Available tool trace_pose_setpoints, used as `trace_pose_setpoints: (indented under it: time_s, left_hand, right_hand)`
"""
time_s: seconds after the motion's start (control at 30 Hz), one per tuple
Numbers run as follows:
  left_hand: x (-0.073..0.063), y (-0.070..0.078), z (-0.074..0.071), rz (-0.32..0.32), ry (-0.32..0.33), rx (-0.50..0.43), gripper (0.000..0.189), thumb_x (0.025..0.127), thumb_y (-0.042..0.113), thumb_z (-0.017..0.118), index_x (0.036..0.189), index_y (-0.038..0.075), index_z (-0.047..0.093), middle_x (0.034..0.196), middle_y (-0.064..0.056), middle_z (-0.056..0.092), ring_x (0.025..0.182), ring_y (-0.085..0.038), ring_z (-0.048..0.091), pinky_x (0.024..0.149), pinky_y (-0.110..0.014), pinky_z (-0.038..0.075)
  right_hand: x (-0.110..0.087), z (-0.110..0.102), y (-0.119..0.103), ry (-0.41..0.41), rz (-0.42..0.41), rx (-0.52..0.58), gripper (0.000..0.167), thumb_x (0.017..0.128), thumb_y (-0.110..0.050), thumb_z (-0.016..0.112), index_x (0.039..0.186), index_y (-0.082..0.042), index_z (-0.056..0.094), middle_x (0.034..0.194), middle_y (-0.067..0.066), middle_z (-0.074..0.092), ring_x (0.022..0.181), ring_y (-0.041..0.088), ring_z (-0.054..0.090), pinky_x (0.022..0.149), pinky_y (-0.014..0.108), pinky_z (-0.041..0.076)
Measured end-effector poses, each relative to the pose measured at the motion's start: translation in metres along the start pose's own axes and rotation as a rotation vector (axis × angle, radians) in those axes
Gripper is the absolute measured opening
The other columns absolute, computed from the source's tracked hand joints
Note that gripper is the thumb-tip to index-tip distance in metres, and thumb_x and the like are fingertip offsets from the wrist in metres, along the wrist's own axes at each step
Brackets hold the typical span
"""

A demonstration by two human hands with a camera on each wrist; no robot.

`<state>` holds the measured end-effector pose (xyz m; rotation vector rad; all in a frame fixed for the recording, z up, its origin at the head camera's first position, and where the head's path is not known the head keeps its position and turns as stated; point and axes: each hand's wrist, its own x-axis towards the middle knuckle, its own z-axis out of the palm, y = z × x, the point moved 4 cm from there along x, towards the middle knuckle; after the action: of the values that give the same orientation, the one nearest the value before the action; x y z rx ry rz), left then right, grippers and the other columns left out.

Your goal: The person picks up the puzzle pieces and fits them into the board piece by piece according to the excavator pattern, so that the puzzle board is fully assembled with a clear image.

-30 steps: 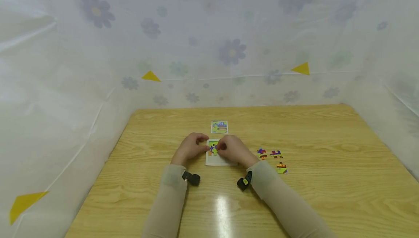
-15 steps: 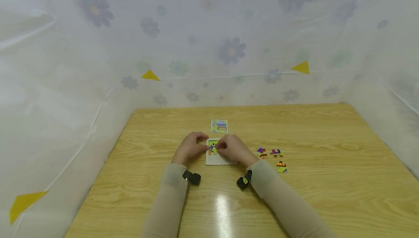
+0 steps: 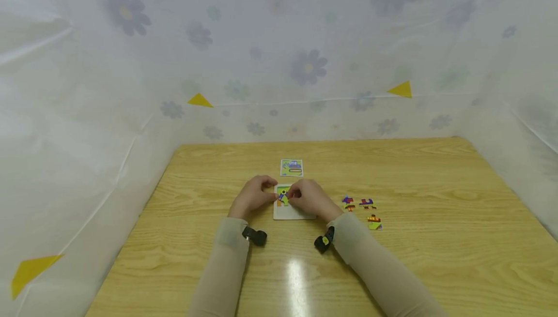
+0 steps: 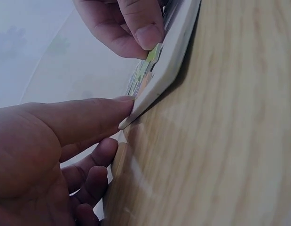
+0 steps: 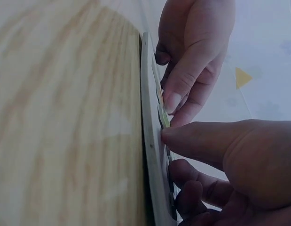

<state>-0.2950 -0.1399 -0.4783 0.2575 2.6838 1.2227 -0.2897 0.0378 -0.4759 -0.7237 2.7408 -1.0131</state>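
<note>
A shallow white puzzle tray (image 3: 294,214) lies on the table, with colourful puzzle pieces (image 3: 283,195) fitted in its left part. My left hand (image 3: 255,195) holds the tray at its left side, thumb on the edge and forefinger near the far corner. Over the tray, my right hand (image 3: 311,198) pinches a green puzzle piece (image 4: 154,54) between thumb and forefinger. The piece sits close against those in the tray, and in the head view the right fingers mostly hide it. In the right wrist view, the left thumb (image 5: 173,101) is close beside the right thumb.
Loose puzzle pieces lie right of the tray: a blue-red one (image 3: 348,203), a purple one (image 3: 367,203) and a green-orange one (image 3: 374,222). Behind the tray lies a picture card (image 3: 291,168) of a digger. Flowered white sheeting (image 3: 279,113) surrounds the wooden table (image 3: 196,176).
Both hands stay almost in the same place at the tray. The right fingertips shift only very slightly, and the loose pieces keep their places.
</note>
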Motion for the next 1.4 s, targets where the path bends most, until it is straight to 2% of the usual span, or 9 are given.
trace_pose_setpoints:
  time_s: [0.27,0.5,0.73,0.93,1.13,1.27,1.4]
  left_hand:
    - [-0.0022,-0.0004,-0.0007,-0.046,0.016,0.003,0.035,0.085,0.018,0.079,0.118,0.011,0.069,0.115,-0.005,0.062,0.111,-0.025,0.056,0.099,-0.044,0.042]
    - [-0.0002,0.0011,0.0007,-0.054,0.031,0.038,0.035,0.083,0.017,0.079,0.116,0.012,0.068,0.113,-0.005,0.061,0.108,-0.025,0.055,0.095,-0.045,0.043]
    - [-0.0004,0.0040,0.0016,-0.078,0.037,0.105,0.035,0.083,0.024,0.077,0.116,0.017,0.067,0.112,-0.001,0.060,0.111,-0.028,0.050,0.096,-0.052,0.034]
    - [-0.0015,0.0020,0.0005,-0.076,0.029,0.117,0.036,0.084,0.026,0.078,0.117,0.017,0.066,0.112,-0.001,0.059,0.110,-0.027,0.049,0.095,-0.051,0.033]
    - [-0.0009,0.0025,-0.0018,-0.069,0.031,0.115,0.035,0.086,0.027,0.077,0.118,0.017,0.066,0.114,-0.001,0.060,0.111,-0.028,0.048,0.096,-0.051,0.032]
    - [-0.0021,0.0035,-0.0007,-0.068,0.028,0.116,0.036,0.086,0.027,0.077,0.118,0.016,0.066,0.114,-0.001,0.060,0.112,-0.029,0.049,0.096,-0.052,0.033]
    - [-0.0033,0.0049,0.0006,-0.063,0.020,0.116,0.038,0.086,0.029,0.078,0.118,0.015,0.066,0.114,-0.001,0.061,0.112,-0.029,0.048,0.095,-0.052,0.033]
  right_hand:
    - [0.0013,0.0025,-0.0038,0.008,0.005,0.004,0.004,0.086,-0.005,0.074,0.090,-0.007,0.076,0.075,-0.003,0.060,0.069,0.013,0.053,0.063,0.030,0.045]
    - [0.0024,0.0026,-0.0030,0.013,0.003,0.005,0.003,0.086,-0.006,0.073,0.089,-0.007,0.076,0.074,-0.004,0.059,0.068,0.012,0.053,0.063,0.030,0.045]
    - [0.0027,0.0028,-0.0006,0.013,0.006,0.017,0.002,0.087,-0.008,0.073,0.086,-0.007,0.075,0.076,-0.003,0.060,0.068,0.012,0.054,0.064,0.030,0.046]
    - [0.0036,0.0025,-0.0038,-0.003,0.039,-0.024,0.007,0.087,-0.008,0.075,0.080,-0.012,0.075,0.080,-0.003,0.064,0.073,0.013,0.057,0.069,0.031,0.049]
    - [0.0035,-0.0030,-0.0044,-0.067,0.001,-0.034,0.008,0.089,-0.008,0.072,0.090,-0.010,0.079,0.090,-0.001,0.067,0.083,0.012,0.059,0.073,0.031,0.051]
    - [0.0026,-0.0046,-0.0014,-0.101,-0.013,0.024,0.013,0.091,-0.011,0.071,0.102,-0.010,0.079,0.085,0.000,0.066,0.072,0.012,0.055,0.063,0.029,0.046]
    - [0.0007,-0.0035,-0.0003,-0.123,-0.019,0.067,0.017,0.090,-0.010,0.070,0.106,-0.009,0.078,0.083,0.000,0.061,0.069,0.015,0.049,0.060,0.028,0.041]
